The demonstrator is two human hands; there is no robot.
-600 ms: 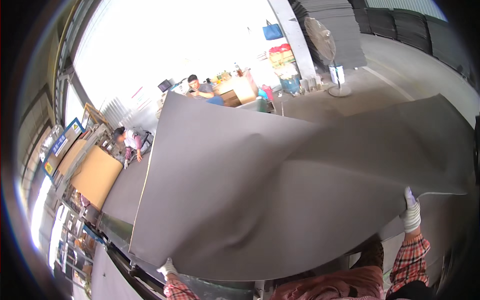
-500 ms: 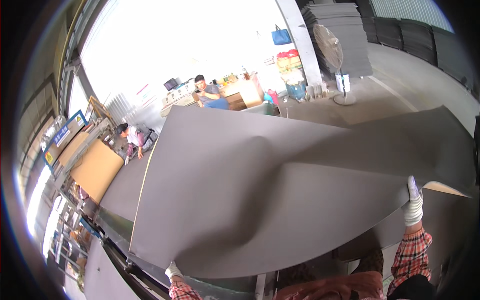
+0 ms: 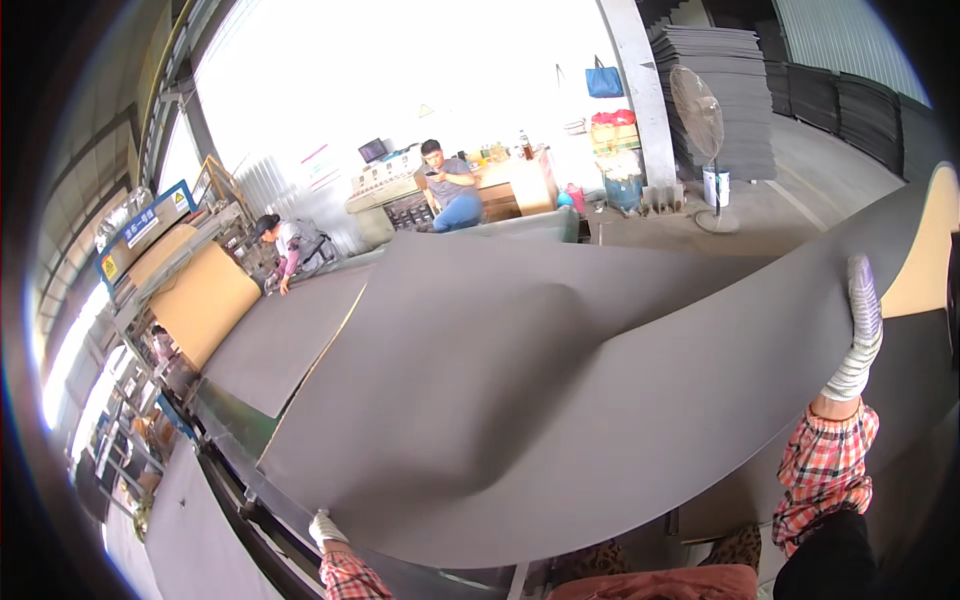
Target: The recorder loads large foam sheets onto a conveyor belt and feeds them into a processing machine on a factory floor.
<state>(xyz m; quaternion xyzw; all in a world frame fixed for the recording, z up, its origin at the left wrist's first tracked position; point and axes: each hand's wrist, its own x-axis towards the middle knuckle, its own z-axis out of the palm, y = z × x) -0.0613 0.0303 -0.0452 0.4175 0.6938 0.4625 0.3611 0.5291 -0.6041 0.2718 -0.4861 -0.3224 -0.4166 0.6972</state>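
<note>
A large, floppy dark grey sheet [image 3: 430, 350] spreads before me, bulging and creased in the middle. Its turned-up right end shows a tan underside. White-gloved, my left hand [image 3: 325, 530] grips the near left edge, with the fingers mostly hidden beneath. On the right, my right hand [image 3: 858, 325], in a white glove with a purplish fingertip area, holds the raised near edge. One long digit lies along the top face; the other fingers are hidden by the sheet. Both sleeves are red plaid.
Another grey sheet [image 3: 290, 325] extends from a machine with a tan roll [image 3: 205, 300]. One person [image 3: 300, 245] bends over it; another [image 3: 455, 190] sits behind holding a phone. A standing fan [image 3: 697, 110], a white bucket [image 3: 716, 187] and stacked grey sheets [image 3: 725, 100] stand at the back right.
My right hand has risen, lifting the sheet's right end and exposing more tan underside. The sheet's far left corner has shifted nearer, baring more of the other sheet. My view has shifted slightly.
</note>
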